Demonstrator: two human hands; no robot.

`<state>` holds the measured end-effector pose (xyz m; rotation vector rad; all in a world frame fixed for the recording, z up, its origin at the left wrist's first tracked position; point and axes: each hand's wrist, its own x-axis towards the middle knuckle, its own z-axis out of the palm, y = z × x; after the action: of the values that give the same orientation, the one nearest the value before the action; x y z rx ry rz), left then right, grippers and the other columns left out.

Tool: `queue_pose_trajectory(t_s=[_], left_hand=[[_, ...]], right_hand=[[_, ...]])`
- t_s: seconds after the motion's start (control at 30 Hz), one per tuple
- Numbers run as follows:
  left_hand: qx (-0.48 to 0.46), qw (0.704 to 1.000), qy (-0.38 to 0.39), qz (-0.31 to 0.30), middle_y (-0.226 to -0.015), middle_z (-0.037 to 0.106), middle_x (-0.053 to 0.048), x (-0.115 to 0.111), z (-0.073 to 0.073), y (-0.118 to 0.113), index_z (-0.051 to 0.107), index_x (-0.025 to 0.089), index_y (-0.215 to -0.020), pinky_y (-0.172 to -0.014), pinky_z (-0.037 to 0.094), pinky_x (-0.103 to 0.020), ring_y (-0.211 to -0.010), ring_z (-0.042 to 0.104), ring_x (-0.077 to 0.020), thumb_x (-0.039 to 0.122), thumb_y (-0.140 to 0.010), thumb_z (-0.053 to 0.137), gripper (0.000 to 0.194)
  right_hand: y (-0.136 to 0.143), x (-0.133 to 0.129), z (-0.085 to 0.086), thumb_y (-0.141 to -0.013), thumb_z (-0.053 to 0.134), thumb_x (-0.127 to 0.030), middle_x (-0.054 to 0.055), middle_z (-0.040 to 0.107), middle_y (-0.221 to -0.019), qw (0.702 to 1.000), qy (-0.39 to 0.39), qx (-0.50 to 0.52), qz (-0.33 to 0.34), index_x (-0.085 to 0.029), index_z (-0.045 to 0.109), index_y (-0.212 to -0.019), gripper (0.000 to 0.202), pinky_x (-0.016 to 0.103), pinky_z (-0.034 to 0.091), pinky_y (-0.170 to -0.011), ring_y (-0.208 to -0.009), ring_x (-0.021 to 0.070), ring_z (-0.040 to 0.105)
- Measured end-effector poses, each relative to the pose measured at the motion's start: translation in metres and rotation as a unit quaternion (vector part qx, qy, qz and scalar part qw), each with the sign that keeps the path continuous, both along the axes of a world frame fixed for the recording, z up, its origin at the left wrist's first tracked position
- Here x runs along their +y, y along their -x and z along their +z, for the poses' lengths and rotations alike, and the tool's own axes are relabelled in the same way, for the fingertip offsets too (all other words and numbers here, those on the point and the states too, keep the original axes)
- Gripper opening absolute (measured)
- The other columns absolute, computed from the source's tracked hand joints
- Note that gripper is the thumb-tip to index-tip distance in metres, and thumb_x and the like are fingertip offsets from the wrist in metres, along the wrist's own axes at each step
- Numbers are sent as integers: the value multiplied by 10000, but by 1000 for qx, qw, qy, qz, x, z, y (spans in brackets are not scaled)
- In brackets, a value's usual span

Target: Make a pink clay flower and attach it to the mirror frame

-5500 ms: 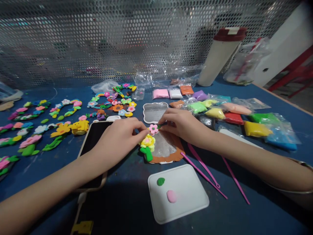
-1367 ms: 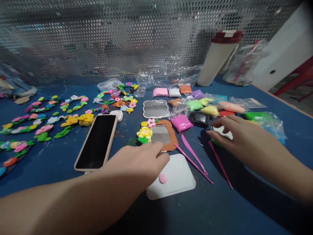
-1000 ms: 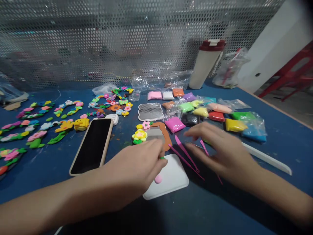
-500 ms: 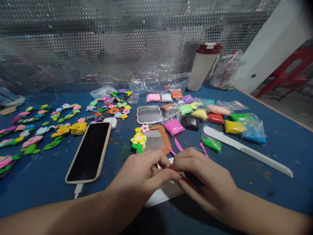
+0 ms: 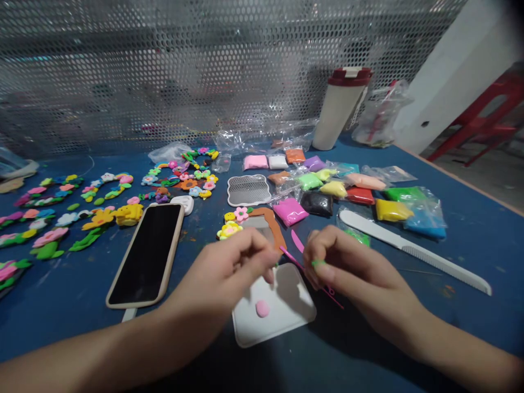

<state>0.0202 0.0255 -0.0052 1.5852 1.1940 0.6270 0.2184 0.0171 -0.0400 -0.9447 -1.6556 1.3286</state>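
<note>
My right hand (image 5: 356, 267) pinches a small bit of green clay (image 5: 318, 263) between thumb and forefinger. Opposite it, my left hand (image 5: 237, 273) is closed in a pinch, and I cannot make out what its fingertips hold. Both hands hover over a white board (image 5: 282, 322), on which lies a flattened pink clay ball (image 5: 262, 309). Just behind the left hand is a mirror with a brown clay border (image 5: 276, 229), decorated with a yellow clay flower (image 5: 229, 230) and a pink one (image 5: 242, 213). Pink modelling tools (image 5: 298, 240) lie partly behind the right hand.
A phone (image 5: 147, 256) with a cable lies on the left, near several clay-decorated frames (image 5: 108, 186). Bags of coloured clay (image 5: 290, 212) spread across the back right, beside a white comb-like tool (image 5: 413, 251). A tumbler (image 5: 341, 109) stands before the perforated metal panel (image 5: 184, 71).
My hands, which were touching over the board, have moved apart. The pink clay ball and more of the board now show, and green clay is visible in my right fingertips.
</note>
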Motion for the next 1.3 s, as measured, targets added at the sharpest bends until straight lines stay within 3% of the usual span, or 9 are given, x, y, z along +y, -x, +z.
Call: queue_pose_trajectory(t_s=[0.23, 0.4, 0.57, 0.7, 0.83, 0.97, 1.07, 1.17, 1.3], left_hand=[[-108, 983, 145, 12, -615, 564, 50, 11, -8, -5, 561, 157, -782, -437, 347, -169, -430, 451, -43, 304, -821, 572, 152], [-120, 978, 170, 2, -532, 511, 80, 10, -15, -5, 575, 163, -870, -466, 364, -170, -435, 512, -57, 289, -788, 618, 156], [-86, 977, 195, 6, -568, 546, 64, 8, -11, -7, 562, 168, -850, -484, 397, -193, -466, 538, -81, 256, -751, 627, 148], [-4, 996, 88, 17, -589, 550, 64, 8, -2, -6, 603, 177, -734, -504, 370, -192, -508, 513, -79, 205, -699, 641, 58], [65, 998, -16, -8, -700, 625, 29, 9, 1, -2, 664, 195, -758, -578, 385, -209, -646, 545, -117, 224, -750, 591, 78], [91, 994, -44, -39, -759, 640, 21, 10, -1, 0, 656, 199, -796, -606, 389, -212, -697, 560, -128, 223, -795, 527, 131], [106, 993, -29, -35, -617, 546, 55, 11, -3, -1, 592, 186, -726, -520, 339, -193, -565, 478, -99, 273, -800, 522, 134], [138, 988, -22, -59, -533, 459, 73, 12, -6, 0, 537, 185, -655, -480, 299, -189, -515, 426, -91, 323, -789, 557, 194], [224, 956, -119, -145, -745, 604, 26, 11, -8, 4, 619, 211, -825, -619, 378, -207, -712, 547, -128, 249, -838, 510, 116]], right_hand=[[4, 8, -2, -807, 640, -241, -13, 644, -786, 995, 82, 23, -45, -225, 637, -864, 60, 209, 466, -641, -719, 113, 596], [6, 7, -4, -800, 648, -246, -5, 675, -845, 996, 71, 36, -50, -239, 675, -877, 82, 240, 493, -711, -791, 131, 623], [6, 7, -6, -705, 729, -234, -18, 621, -735, 994, 81, 36, -65, -204, 620, -757, 124, 218, 469, -599, -679, 118, 577], [7, 8, -4, -653, 760, -220, -38, 574, -665, 992, 98, 24, -77, -194, 599, -700, 170, 197, 428, -538, -609, 102, 531], [6, 10, -4, -764, 676, -294, -6, 660, -753, 989, 128, 15, -65, -214, 683, -820, 99, 233, 456, -648, -701, 129, 591], [6, 10, -6, -840, 587, -367, -21, 573, -644, 989, 136, 23, -55, -185, 632, -763, 202, 215, 414, -573, -605, 103, 526], [6, 10, -6, -853, 569, -360, -50, 467, -577, 991, 122, 9, -55, -173, 544, -630, 292, 191, 341, -488, -523, 73, 424], [6, 10, -5, -792, 648, -252, -49, 551, -633, 992, 117, 0, -39, -183, 606, -693, 128, 184, 386, -535, -583, 79, 498], [7, 10, -4, -793, 647, -237, -14, 660, -730, 990, 137, 20, -27, -194, 665, -798, 47, 220, 468, -642, -686, 116, 606]])
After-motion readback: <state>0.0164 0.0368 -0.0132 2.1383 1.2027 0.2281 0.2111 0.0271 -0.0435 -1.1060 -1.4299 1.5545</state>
